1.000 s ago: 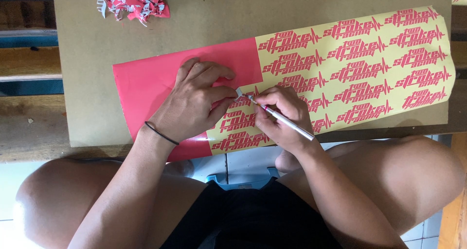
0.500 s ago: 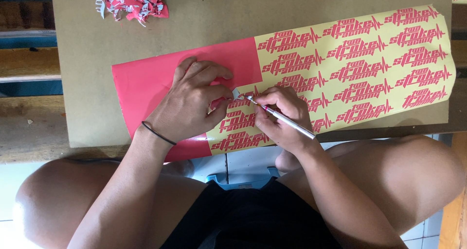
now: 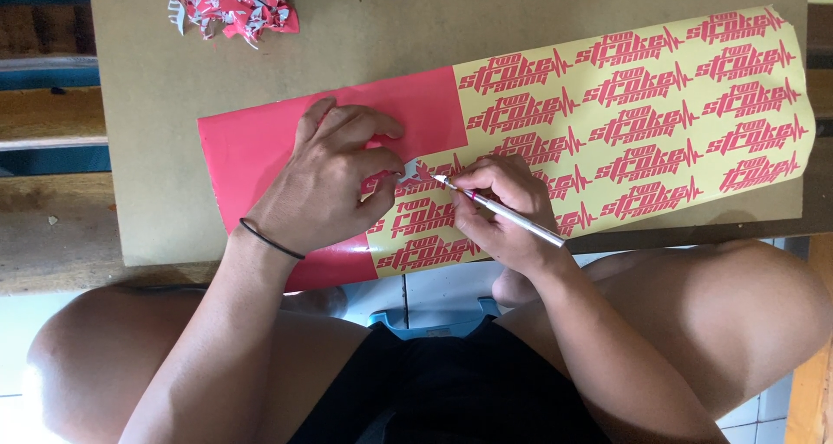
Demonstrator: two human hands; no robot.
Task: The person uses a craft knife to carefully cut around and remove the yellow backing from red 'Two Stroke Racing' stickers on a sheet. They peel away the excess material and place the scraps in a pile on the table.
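Little has moved since half a second ago: both hands stay at the same spot on the sticker sheet, and a small sliver of pink waste now stands lifted between them, so the peeling is creeping along the row. Going left to right, a heap of pink and grey vinyl scraps [image 3: 232, 3] lies at the far left corner of the brown desk [image 3: 364, 36]. Below it, the vinyl sticker sheet [image 3: 625, 114] stretches across the desk; its left part is solid pink, while the rest shows pink logo shapes on bare yellow backing. On the pink part rests the left hand [image 3: 325, 184], a thin black band [image 3: 271, 240] at its wrist, fingers curled and pressed down on the sheet, thumb and forefinger pinching close to the lifted vinyl sliver [image 3: 415, 171]. Just right of it, the right hand [image 3: 499, 214] grips a slim silver weeding tool [image 3: 503, 210] like a pen, fingers pinched around the shaft, its tip touching the sliver. Bare knees frame the view below, over a blue stool [image 3: 438, 327].
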